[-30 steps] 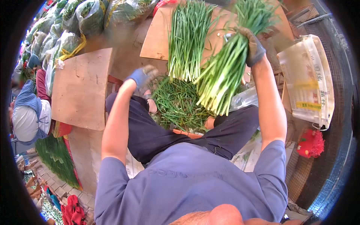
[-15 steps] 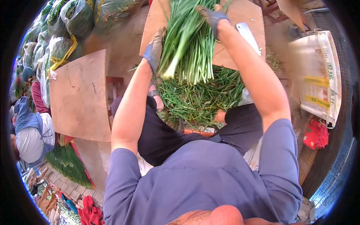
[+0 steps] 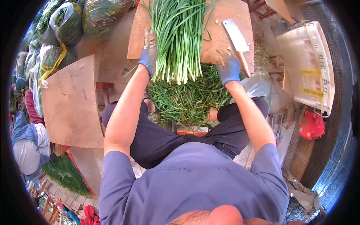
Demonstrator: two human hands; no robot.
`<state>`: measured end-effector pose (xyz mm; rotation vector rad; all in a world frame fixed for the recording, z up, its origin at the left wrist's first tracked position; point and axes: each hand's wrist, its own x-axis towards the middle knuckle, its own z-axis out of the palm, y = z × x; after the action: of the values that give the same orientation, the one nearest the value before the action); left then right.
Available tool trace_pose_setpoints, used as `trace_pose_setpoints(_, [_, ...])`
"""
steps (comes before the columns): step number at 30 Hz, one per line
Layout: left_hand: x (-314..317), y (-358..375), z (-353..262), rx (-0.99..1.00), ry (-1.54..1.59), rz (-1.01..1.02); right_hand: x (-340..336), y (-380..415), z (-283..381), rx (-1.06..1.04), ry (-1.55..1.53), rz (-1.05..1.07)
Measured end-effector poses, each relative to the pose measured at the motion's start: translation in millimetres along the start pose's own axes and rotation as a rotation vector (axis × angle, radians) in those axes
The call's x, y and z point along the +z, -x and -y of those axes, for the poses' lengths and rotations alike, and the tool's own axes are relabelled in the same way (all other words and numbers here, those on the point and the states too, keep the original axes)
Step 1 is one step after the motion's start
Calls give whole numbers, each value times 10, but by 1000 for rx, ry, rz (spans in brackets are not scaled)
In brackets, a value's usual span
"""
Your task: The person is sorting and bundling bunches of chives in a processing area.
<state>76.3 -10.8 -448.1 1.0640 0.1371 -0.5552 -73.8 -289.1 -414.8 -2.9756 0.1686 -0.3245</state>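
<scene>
A thick bundle of garlic chives (image 3: 179, 48) lies on the wooden board (image 3: 221, 48), its pale stem ends hanging over the near edge. My left hand (image 3: 149, 54), in a blue-and-brown work glove, rests upright along the bundle's left side with its fingers stretched out. On the other side, my gloved right hand (image 3: 228, 68) is apart from the bundle at the board's near edge, fingers spread and nothing visible in them. Just right of it lies a cleaver (image 3: 236, 36), its broad blade pointing away and its wooden handle toward me.
Loose chive scraps (image 3: 187, 98) heap up between my legs, below the board. Another wooden board (image 3: 71, 105) stands at left, near a person (image 3: 32, 142) bending over. Bagged greens (image 3: 65, 23) pile up at upper left. A white sack (image 3: 309, 63) hangs at right.
My right hand has left the far part of the bundle and come back toward me, beside the cleaver handle. The raised chives now lie level with the others. The view has shifted slightly.
</scene>
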Motion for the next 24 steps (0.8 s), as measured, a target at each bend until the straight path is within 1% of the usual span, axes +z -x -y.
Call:
trace_pose_setpoints(3, [108, 12, 61, 104, -121, -97, 180, -252, 133, -239, 201, -170])
trace_pose_setpoints(4, [146, 23, 84, 136, -146, -135, 190, -310, 112, -303, 178, -145])
trace_pose_setpoints(6, [107, -10, 96, 129, -99, -136, 206, -330, 89, -429, 123, -87])
trace_pose_setpoints(7, [39, -78, 120, 127, -75, -137, 210, -211, 65, -515, 42, 23])
trace_pose_setpoints(8, [-59, -148, 173, 170, -52, -93, 179, 2, 33, -599, -38, 130])
trace_pose_setpoints(9, [-202, -278, 221, 181, 54, -27, 120, 233, 24, -682, -118, 237])
trace_pose_setpoints(10, [-353, -397, 264, 191, 160, 37, 7, 534, 60, -667, -161, 343])
trace_pose_setpoints(11, [-224, -272, 147, 195, 141, -2, -122, 860, 128, -648, -206, 448])
trace_pose_setpoints(13, [57, -4, -108, 199, 103, -80, -292, 1337, 258, -532, -298, 765])
trace_pose_setpoints(15, [198, 216, -270, 126, -48, -164, -231, 1692, 439, -437, -544, 926])
trace_pose_setpoints(16, [148, 205, -290, 54, -35, -142, 54, 2016, 482, -511, -512, 606])
trace_pose_setpoints(17, [219, 299, -335, 92, 31, -103, 87, 2022, 587, -581, -313, 772])
trace_pose_setpoints(19, [18, 254, -299, 84, -180, -114, 78, 1767, 896, -714, 112, 1081])
trace_pose_setpoints(20, [149, 380, -283, 186, -57, -137, -54, 1498, 1194, -518, 14, 1287])
trace_pose_setpoints(21, [147, 414, -236, 176, -4, -145, 99, 1481, 1282, -509, -129, 1250])
trace_pose_setpoints(22, [143, 386, -224, 171, 48, -148, -128, 1233, 1543, -522, -172, 1277])
trace_pose_setpoints(23, [137, 356, -210, 166, 101, -150, 21, 1131, 1696, -576, -188, 1312])
trace_pose_setpoints(24, [152, 354, -231, 149, 119, -148, -99, 916, 1847, -562, -297, 1277])
